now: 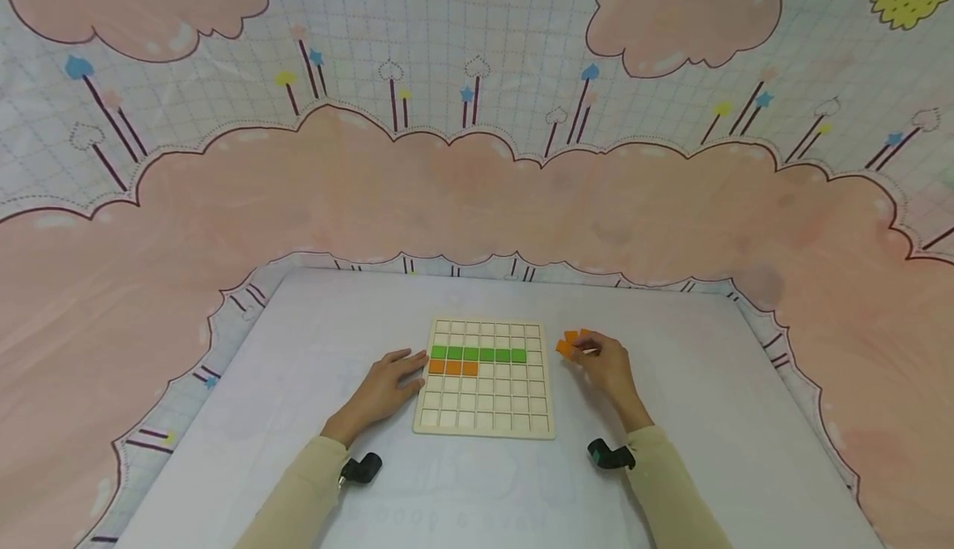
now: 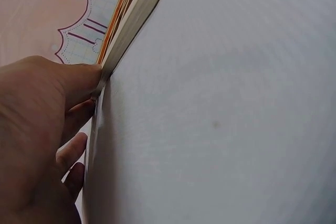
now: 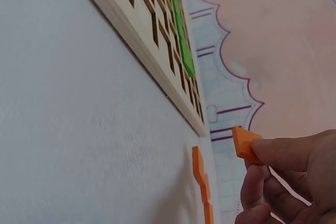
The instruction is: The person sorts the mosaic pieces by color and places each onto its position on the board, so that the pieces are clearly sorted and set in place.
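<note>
A pale wooden grid board (image 1: 483, 431) lies flat on the table. Several green square tiles (image 1: 487, 354) fill most of one row, and three orange tiles (image 1: 453, 368) sit in the row below, at its left end. My left hand (image 1: 385, 387) rests at the board's left edge, its thumb (image 2: 84, 80) touching the side and the fingers extended. Off the board's right side, my right hand (image 1: 607, 367) pinches an orange square tile (image 3: 244, 144) between thumb and fingers, above the tabletop. Close by on the table are more loose orange tiles (image 3: 197, 163), partly overlapping in view.
The white tabletop (image 1: 477, 491) spreads around the board. A cloth with printed clouds (image 1: 477, 193) hangs behind and along the sides. Dark wrist devices (image 1: 361, 468) are strapped at both sleeves.
</note>
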`<state>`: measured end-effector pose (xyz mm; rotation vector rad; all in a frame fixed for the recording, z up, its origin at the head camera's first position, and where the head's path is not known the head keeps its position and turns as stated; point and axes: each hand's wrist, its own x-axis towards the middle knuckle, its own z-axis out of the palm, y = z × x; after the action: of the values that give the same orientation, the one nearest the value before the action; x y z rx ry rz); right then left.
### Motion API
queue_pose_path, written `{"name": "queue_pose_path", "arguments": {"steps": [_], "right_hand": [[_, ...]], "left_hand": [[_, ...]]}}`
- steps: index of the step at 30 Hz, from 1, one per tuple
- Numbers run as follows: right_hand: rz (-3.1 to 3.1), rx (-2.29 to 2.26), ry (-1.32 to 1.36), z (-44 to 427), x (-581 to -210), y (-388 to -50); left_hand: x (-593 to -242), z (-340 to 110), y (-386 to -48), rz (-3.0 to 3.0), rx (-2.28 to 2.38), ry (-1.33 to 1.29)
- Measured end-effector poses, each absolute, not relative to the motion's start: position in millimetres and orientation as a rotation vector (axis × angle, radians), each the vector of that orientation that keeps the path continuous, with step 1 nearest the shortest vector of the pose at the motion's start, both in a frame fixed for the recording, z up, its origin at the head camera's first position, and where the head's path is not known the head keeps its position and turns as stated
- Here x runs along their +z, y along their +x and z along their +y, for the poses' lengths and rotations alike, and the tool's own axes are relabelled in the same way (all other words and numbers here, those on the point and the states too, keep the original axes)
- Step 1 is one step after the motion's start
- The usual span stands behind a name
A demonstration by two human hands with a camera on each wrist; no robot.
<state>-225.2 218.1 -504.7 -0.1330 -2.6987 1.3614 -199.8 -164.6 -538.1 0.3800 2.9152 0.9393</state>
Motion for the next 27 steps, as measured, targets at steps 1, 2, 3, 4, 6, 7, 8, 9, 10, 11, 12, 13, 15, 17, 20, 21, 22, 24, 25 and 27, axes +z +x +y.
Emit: {"name": "queue_pose_path", "arguments": {"steps": [1,2,3,4,6,7,8,9,10,11,12,13,15,17,20,21,22,24,25,27], "right_hand": [[-2.696,1.365,-0.129,217.2,-505.1,-225.1],[-2.695,1.370,-0.131,215.8,-505.3,-224.7],[-2.695,1.374,-0.133,214.3,-505.5,-224.3],[-2.698,1.377,-0.133,213.0,-505.6,-223.9],[-2.708,1.383,-0.142,209.3,-505.5,-222.7],[-2.712,1.387,-0.144,207.4,-505.8,-222.3],[-2.717,1.390,-0.145,205.3,-505.8,-221.7],[-2.722,1.391,-0.146,203.1,-505.8,-221.1],[-2.724,1.392,-0.143,200.7,-505.5,-220.4],[-2.724,1.393,-0.143,197.9,-505.0,-219.7],[-2.724,1.394,-0.137,195.2,-504.5,-219.2],[-2.721,1.400,-0.133,192.3,-503.7,-218.6],[-2.717,1.411,-0.128,186.0,-501.8,-217.3],[-2.714,1.427,-0.114,180.3,-501.3,-216.9],[-2.705,1.453,-0.111,171.5,-501.4,-216.2],[-2.704,1.461,-0.112,169.0,-502.4,-216.4],[-2.703,1.469,-0.117,166.7,-503.5,-216.6],[-2.703,1.482,-0.134,161.8,-504.3,-216.4],[-2.705,1.487,-0.136,160.0,-505.0,-216.5],[-2.711,1.495,-0.134,156.1,-505.5,-216.8]], "left_hand": [[-538.1,-164.5,-199.9,2.915,0.941,0.379],[-538.2,-164.6,-200.0,2.916,0.941,0.378],[-538.2,-164.7,-200.1,2.916,0.943,0.380],[-538.4,-164.7,-200.3,2.916,0.941,0.382],[-538.9,-165.0,-200.5,2.921,0.933,0.389],[-539.2,-165.2,-200.6,2.921,0.931,0.389],[-539.4,-165.4,-200.6,2.919,0.930,0.385],[-539.4,-165.5,-200.5,2.917,0.930,0.385],[-539.4,-165.4,-200.5,2.913,0.931,0.384],[-539.4,-165.4,-200.4,2.911,0.933,0.384],[-539.3,-165.4,-200.4,2.908,0.937,0.387],[-539.2,-165.4,-200.5,2.905,0.940,0.388],[-539.0,-165.5,-200.7,2.902,0.941,0.386],[-539.0,-165.8,-200.6,2.907,0.934,0.386],[-538.9,-166.1,-200.3,2.903,0.932,0.372],[-539.1,-166.2,-200.4,2.905,0.931,0.377],[-539.1,-166.2,-200.3,2.905,0.933,0.379],[-539.0,-166.0,-200.3,2.901,0.939,0.381],[-538.7,-166.0,-200.0,2.900,0.940,0.382],[-538.1,-166.0,-199.9,2.898,0.939,0.385]]}}
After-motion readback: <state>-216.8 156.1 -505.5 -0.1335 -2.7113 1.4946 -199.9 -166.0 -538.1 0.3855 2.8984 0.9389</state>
